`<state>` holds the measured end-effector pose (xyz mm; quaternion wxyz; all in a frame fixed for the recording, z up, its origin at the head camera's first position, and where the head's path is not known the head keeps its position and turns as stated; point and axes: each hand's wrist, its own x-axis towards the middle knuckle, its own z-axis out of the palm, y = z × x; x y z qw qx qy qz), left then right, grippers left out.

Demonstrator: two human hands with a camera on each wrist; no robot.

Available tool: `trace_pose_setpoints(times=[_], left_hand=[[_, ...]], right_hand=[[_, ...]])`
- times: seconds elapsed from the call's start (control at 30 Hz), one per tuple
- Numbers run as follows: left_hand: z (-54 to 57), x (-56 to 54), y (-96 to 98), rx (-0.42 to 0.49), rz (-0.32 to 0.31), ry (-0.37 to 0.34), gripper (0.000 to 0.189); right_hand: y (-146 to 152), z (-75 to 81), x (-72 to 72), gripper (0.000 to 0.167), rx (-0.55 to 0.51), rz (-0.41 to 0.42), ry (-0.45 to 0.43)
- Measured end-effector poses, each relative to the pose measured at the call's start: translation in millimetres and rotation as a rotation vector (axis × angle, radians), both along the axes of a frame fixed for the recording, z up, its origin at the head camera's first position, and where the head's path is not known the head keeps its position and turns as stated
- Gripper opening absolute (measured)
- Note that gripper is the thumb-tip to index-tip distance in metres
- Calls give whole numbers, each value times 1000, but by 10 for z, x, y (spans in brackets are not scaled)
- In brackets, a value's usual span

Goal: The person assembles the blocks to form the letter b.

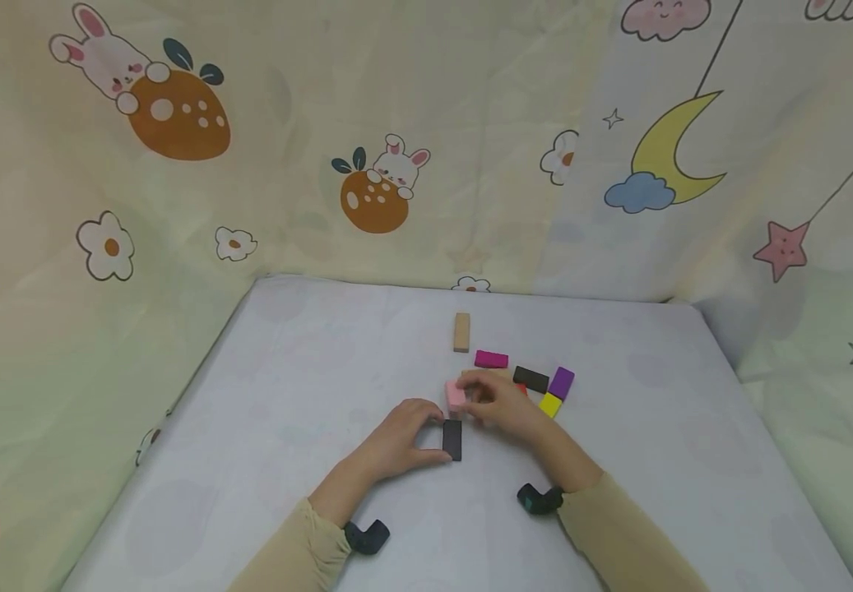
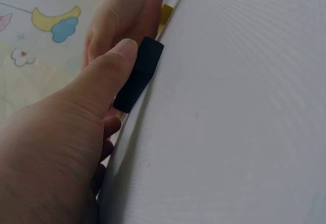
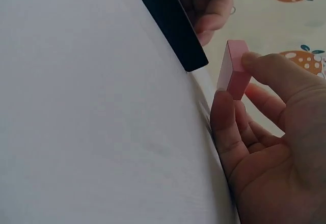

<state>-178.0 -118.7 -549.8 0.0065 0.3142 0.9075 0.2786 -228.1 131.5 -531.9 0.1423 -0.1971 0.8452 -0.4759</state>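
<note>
Between the thumb and fingers of my left hand [image 1: 395, 440] is a black block [image 1: 451, 441], held at its two ends as it lies on the white tabletop. The left wrist view shows the thumb against one end of this black block [image 2: 141, 74]. My right hand [image 1: 506, 409] pinches a pink block [image 1: 455, 396] just beyond the black one. In the right wrist view the pink block [image 3: 236, 71] is tilted, with the thumb on one end and a fingertip on the other. Both hands are close together near the middle of the table.
Behind the right hand lie a magenta block [image 1: 491, 359], a second black block [image 1: 530, 379], a purple block [image 1: 562, 383], a yellow block [image 1: 550, 404] and a partly hidden red block [image 1: 521, 388]. A wooden block [image 1: 461, 332] lies farther back. Patterned cloth [image 1: 285, 197] surrounds the table.
</note>
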Motion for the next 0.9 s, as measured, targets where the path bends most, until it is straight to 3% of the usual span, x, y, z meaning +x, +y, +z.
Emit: trace_pose_setpoints(times=[0.2, 0.5, 0.67, 0.9], left_hand=[[-18, 0, 6, 6, -16, 42, 57], [16, 5, 9, -11, -10, 29, 58], [12, 6, 9, -29, 0, 11, 59], [11, 9, 6, -30, 1, -12, 59]], right_hand=[[14, -1, -64, 37, 4, 7, 45], [-51, 23, 88, 34, 185, -31, 194], [-81, 17, 116, 30, 237, -38, 197], [-77, -12, 117, 30, 230, -10, 218]])
